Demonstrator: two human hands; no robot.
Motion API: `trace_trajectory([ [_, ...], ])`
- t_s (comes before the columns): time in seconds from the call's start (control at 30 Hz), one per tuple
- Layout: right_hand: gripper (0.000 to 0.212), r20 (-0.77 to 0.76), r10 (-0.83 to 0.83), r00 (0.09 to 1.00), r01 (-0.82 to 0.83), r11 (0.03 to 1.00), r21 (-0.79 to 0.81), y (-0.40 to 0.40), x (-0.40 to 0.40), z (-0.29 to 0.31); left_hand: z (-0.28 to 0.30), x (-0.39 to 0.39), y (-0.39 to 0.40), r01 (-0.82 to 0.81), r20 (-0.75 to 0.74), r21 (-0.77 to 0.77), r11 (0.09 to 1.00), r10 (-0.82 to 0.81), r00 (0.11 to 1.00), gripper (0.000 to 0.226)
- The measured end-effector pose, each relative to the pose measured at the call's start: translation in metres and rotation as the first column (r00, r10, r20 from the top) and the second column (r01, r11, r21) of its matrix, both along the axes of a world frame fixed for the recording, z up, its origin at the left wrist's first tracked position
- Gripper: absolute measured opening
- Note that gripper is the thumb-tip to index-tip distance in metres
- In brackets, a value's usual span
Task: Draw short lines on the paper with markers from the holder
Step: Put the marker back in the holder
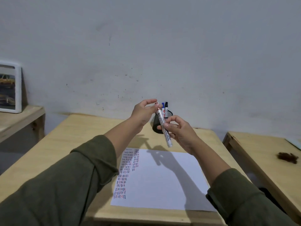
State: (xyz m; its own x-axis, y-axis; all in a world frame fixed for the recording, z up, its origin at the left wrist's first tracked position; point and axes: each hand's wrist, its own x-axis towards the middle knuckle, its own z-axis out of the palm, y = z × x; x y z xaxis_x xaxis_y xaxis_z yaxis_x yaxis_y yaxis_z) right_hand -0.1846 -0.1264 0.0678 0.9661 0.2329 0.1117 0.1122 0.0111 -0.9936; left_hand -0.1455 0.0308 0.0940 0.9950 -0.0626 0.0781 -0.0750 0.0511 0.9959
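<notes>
My right hand (pixel 177 129) grips a white marker (pixel 163 126) by its middle, tilted, above the far end of the table. Its upper end shows a reddish tip with no cap on it. My left hand (pixel 143 113) is raised right beside that tip, fingers curled around it; I cannot tell whether a cap sits between them. Just behind stands the black mesh holder (pixel 169 114) with a blue marker (pixel 163 106) and a black marker (pixel 166 107) upright in it. The white paper (pixel 162 180) lies below my hands, with columns of short red, blue and black lines down its left side.
The paper lies on a light wooden table (pixel 81 144) against a grey wall. A second wooden table (pixel 260 152) at the right carries a dark brown clump (pixel 287 157). A framed picture (pixel 9 88) leans on a shelf at the left.
</notes>
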Motion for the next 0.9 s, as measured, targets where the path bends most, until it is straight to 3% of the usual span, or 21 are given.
trace_trajectory([
  [0.07, 0.021, 0.027, -0.023, 0.999, 0.023, 1.0, -0.018, -0.007, 0.019, 0.004, 0.005, 0.017, -0.007, -0.002, 0.032, 0.055, 0.998, 0.0, 1.0, 0.032],
  [0.17, 0.055, 0.116, -0.107, 0.987, 0.123, 0.983, -0.135, -0.018, 0.049, 0.015, 0.001, 0.047, -0.012, -0.051, 0.035, 0.203, 0.978, 0.045, 0.998, 0.037],
  [0.23, 0.076, 0.169, -0.151, 0.974, 0.187, 0.957, -0.223, -0.025, 0.07, 0.022, -0.008, 0.065, -0.014, -0.06, 0.024, 0.324, 0.944, 0.055, 0.998, 0.044],
  [0.33, 0.09, 0.234, -0.19, 0.953, 0.261, 0.909, -0.324, -0.031, 0.106, 0.031, -0.022, 0.088, -0.019, -0.063, 0.039, 0.509, 0.858, 0.05, 0.998, 0.054],
  [0.43, 0.09, 0.31, -0.205, 0.928, 0.319, 0.867, -0.383, -0.032, 0.14, 0.034, -0.035, 0.106, -0.024, -0.046, 0.04, 0.615, 0.787, 0.027, 0.999, 0.059],
  [0.67, 0.079, 0.383, -0.219, 0.898, 0.399, 0.771, -0.496, -0.021, 0.187, 0.013, -0.058, 0.135, -0.026, -0.025, 0.036, 0.69, 0.723, 0.001, 0.999, 0.063],
  [0.9, 0.075, 0.358, -0.128, 0.925, 0.341, 0.696, -0.632, -0.01, 0.199, -0.016, -0.069, 0.139, -0.022, -0.036, 0.058, 0.627, 0.779, -0.001, 0.998, 0.054],
])
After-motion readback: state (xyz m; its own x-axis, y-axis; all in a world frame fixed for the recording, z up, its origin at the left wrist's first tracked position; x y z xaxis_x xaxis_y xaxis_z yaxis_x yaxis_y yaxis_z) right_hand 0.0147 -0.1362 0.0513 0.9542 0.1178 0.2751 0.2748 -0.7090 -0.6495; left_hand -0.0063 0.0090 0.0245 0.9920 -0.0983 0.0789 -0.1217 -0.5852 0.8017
